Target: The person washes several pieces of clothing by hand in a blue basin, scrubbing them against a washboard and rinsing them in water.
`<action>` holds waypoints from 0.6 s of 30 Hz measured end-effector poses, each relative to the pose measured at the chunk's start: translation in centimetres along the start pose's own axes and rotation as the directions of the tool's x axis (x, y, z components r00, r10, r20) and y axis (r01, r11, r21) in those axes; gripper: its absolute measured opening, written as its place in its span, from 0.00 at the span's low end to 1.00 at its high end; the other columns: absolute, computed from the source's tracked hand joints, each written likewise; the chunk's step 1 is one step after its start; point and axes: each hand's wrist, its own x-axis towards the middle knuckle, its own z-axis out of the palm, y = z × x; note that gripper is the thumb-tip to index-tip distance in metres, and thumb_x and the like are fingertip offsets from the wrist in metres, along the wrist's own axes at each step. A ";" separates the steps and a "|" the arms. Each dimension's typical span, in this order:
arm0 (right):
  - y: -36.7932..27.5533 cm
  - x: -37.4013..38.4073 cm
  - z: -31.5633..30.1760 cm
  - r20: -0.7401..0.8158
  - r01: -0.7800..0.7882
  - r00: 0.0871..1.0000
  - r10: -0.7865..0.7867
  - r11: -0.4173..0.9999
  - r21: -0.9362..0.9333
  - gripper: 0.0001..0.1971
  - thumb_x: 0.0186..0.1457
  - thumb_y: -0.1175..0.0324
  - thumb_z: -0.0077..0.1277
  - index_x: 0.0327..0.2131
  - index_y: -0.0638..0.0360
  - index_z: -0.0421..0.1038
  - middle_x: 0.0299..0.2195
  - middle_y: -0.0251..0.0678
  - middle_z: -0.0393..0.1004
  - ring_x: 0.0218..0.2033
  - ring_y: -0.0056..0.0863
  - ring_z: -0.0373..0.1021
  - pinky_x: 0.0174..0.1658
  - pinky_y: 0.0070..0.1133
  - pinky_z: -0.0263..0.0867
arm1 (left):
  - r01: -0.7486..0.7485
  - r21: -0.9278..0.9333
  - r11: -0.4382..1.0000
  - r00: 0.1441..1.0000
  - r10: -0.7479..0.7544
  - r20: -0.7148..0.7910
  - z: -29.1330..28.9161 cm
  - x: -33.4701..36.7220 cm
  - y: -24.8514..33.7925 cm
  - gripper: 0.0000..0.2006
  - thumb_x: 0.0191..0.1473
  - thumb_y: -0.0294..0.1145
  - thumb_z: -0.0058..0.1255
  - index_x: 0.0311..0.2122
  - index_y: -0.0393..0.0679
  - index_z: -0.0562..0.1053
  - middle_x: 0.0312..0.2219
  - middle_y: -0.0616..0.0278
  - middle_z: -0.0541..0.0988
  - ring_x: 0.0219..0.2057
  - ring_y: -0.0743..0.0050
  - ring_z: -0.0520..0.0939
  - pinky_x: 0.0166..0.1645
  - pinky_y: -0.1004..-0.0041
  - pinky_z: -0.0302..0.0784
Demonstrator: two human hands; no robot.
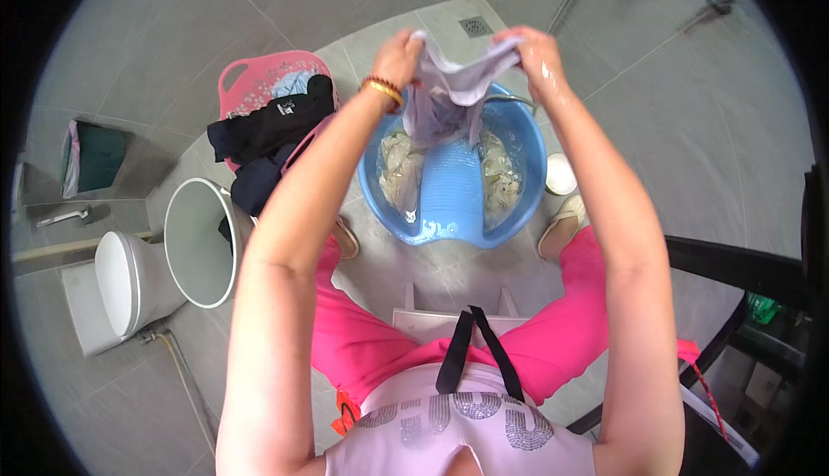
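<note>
Between my two raised hands hangs a wet, pale lilac garment (449,100), stretched by its upper edge; its exact kind is hard to make out. My left hand (399,60), with bracelets at the wrist, is closed on one corner. My right hand (533,55), wet and with suds on it, grips the other corner. Below is a blue washbasin (367,187) with a ridged washboard (451,191) built into its middle. Soaking cream-coloured cloth (400,165) lies in water on the left side of the board, and more pale cloth (501,174) on the right.
A pink basket (250,83) heaped with dark clothes (281,126) stands left of the basin. Nearer are a grey-white bucket (203,243) and a toilet (121,282). A small white bowl (560,174) sits right of the basin. Black furniture (734,269) is at the right.
</note>
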 end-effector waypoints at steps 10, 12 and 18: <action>-27.8 -0.6 2.1 0.179 0.689 0.710 -0.681 0.724 0.020 0.10 0.46 0.71 0.43 0.28 0.64 0.75 0.22 0.33 0.73 0.21 0.19 0.68 0.25 0.16 0.62 | -0.424 -0.313 0.850 0.895 0.445 -0.005 -5.0 -2.1 27.2 0.11 0.53 0.33 0.41 0.39 0.44 0.72 0.26 0.67 0.75 0.24 0.77 0.75 0.31 0.74 0.75; -28.5 -1.8 2.1 0.173 0.705 0.695 -0.698 0.709 0.030 0.11 0.47 0.70 0.43 0.30 0.65 0.73 0.23 0.32 0.73 0.22 0.18 0.67 0.25 0.16 0.62 | -0.442 -0.288 0.850 0.887 0.462 0.001 -5.3 -3.6 28.4 0.11 0.53 0.33 0.41 0.40 0.43 0.72 0.27 0.67 0.75 0.25 0.75 0.76 0.32 0.72 0.76; -10.2 -6.5 3.2 0.067 0.315 0.947 -0.313 0.949 -0.007 0.16 0.53 0.65 0.44 0.43 0.64 0.67 0.36 0.37 0.71 0.36 0.25 0.67 0.40 0.23 0.64 | -0.279 0.143 0.949 0.952 0.254 0.171 -1.2 -7.3 12.0 0.17 0.53 0.39 0.46 0.45 0.39 0.67 0.28 0.58 0.76 0.25 0.70 0.79 0.25 0.71 0.78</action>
